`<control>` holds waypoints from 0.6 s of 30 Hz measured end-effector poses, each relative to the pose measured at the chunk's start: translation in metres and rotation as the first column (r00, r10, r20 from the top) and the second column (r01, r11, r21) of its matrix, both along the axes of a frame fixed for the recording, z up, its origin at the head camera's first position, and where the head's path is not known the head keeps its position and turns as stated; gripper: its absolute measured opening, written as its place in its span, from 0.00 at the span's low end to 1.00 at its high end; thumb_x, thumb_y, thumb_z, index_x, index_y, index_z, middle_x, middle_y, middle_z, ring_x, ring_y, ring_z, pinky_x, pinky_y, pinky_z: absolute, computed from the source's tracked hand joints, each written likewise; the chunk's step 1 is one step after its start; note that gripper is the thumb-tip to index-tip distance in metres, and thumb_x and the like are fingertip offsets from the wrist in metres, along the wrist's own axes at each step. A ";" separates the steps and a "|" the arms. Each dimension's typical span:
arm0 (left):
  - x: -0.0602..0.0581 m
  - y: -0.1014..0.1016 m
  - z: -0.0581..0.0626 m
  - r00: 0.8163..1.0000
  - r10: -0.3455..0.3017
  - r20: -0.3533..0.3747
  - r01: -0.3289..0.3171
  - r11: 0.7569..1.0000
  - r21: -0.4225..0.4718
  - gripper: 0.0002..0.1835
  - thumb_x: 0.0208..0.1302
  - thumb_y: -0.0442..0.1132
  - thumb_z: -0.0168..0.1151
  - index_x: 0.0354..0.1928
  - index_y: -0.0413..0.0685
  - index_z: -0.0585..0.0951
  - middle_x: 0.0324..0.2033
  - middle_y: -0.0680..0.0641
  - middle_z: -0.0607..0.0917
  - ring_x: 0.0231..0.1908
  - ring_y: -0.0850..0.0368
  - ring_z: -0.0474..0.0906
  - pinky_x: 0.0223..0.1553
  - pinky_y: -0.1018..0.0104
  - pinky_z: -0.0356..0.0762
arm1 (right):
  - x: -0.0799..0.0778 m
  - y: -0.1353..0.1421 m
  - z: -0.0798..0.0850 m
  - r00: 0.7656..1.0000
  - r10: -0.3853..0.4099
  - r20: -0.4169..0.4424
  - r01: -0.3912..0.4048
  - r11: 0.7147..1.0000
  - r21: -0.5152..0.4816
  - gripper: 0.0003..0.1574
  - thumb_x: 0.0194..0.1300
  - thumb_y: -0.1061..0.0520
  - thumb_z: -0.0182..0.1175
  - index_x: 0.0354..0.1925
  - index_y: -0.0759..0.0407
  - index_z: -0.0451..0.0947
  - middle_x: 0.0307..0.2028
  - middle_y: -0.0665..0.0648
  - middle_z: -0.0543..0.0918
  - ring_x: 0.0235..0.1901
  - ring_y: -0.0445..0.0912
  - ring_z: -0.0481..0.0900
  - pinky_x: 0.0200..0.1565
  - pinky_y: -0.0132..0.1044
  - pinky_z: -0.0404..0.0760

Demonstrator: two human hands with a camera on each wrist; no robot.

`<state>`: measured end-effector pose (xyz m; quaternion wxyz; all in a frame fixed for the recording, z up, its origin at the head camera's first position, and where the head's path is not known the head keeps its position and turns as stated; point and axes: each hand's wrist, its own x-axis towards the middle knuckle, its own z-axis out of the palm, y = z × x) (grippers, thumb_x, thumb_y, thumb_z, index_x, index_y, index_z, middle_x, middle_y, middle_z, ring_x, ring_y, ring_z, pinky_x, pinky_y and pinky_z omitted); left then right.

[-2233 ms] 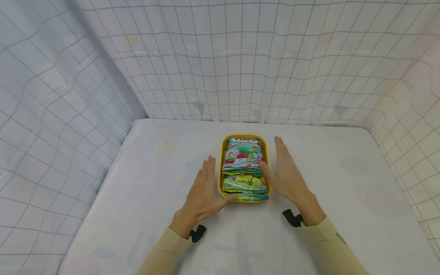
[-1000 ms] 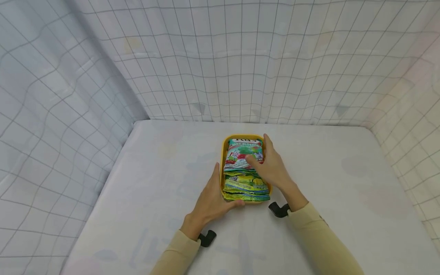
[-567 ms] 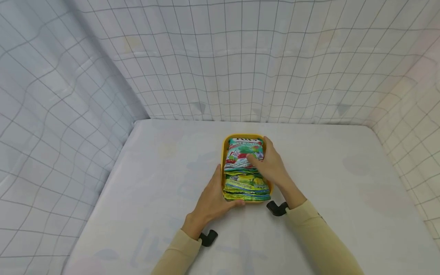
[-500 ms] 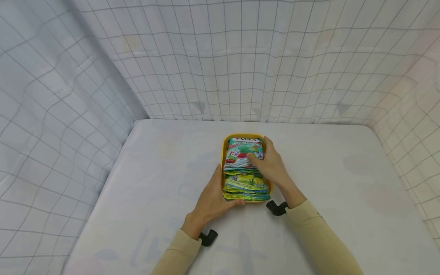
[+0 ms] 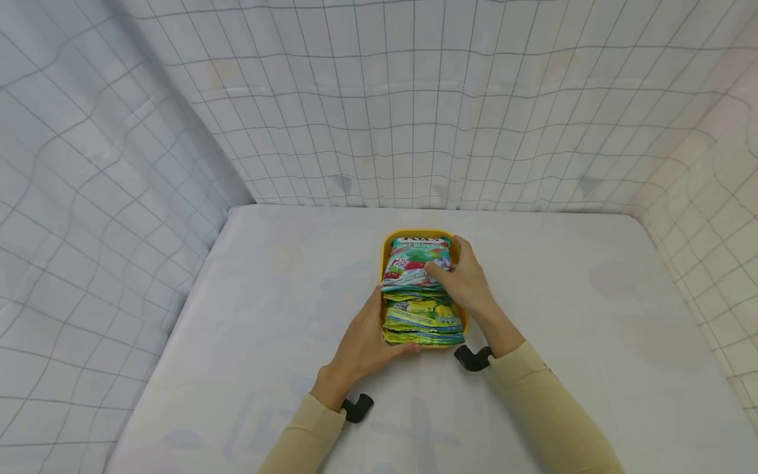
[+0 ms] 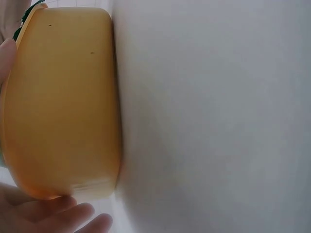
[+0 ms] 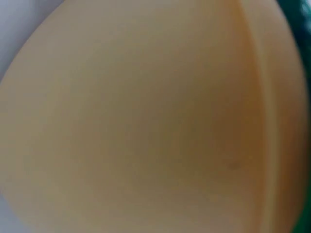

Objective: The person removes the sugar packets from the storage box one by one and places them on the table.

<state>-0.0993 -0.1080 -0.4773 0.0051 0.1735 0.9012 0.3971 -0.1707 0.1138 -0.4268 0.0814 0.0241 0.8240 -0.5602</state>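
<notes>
A yellow plastic tub [image 5: 417, 232] stands on the white table, packed with candy bags. At its far end lies a green and red Mint Blossom bag [image 5: 408, 260]; yellow-green bags [image 5: 420, 313] are stacked at the near end. My left hand [image 5: 358, 349] holds the tub at its near left corner, fingers along the left wall and thumb across the front. From the right, my right hand [image 5: 474, 283] grips the Mint Blossom bag, thumb on top, with its other fingers at the right rim and partly hidden. The right wrist view is filled by the tub's blurred outer wall [image 7: 146, 121].
The white tabletop [image 5: 284, 283] runs out around the tub. White grid-patterned curtains [image 5: 414, 105] enclose the table at the back, left and right. A black camera mount sits on each wrist.
Both hands closed in on the tub from either side, and the right thumb came onto the Mint Blossom bag. Since half a second ago that bag has shifted slightly left, baring the right inner wall.
</notes>
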 end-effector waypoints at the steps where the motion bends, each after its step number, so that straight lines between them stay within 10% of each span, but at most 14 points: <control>1: 0.000 0.000 0.000 1.000 -0.001 -0.002 0.001 1.000 0.001 0.70 0.47 0.69 0.77 0.82 0.47 0.46 0.76 0.47 0.61 0.71 0.51 0.62 0.68 0.52 0.65 | 0.000 0.000 0.000 1.000 -0.003 -0.002 0.003 1.000 -0.004 0.59 0.70 0.43 0.65 0.82 0.55 0.40 0.77 0.67 0.53 0.70 0.65 0.63 0.66 0.59 0.68; 18: 0.002 0.001 0.001 1.000 0.008 0.001 -0.008 1.000 -0.009 0.71 0.49 0.69 0.76 0.81 0.41 0.44 0.77 0.41 0.57 0.73 0.46 0.60 0.68 0.49 0.65 | -0.010 -0.008 -0.006 1.000 -0.029 -0.010 0.029 0.997 -0.071 0.55 0.69 0.53 0.67 0.80 0.59 0.46 0.73 0.65 0.62 0.60 0.58 0.73 0.58 0.52 0.76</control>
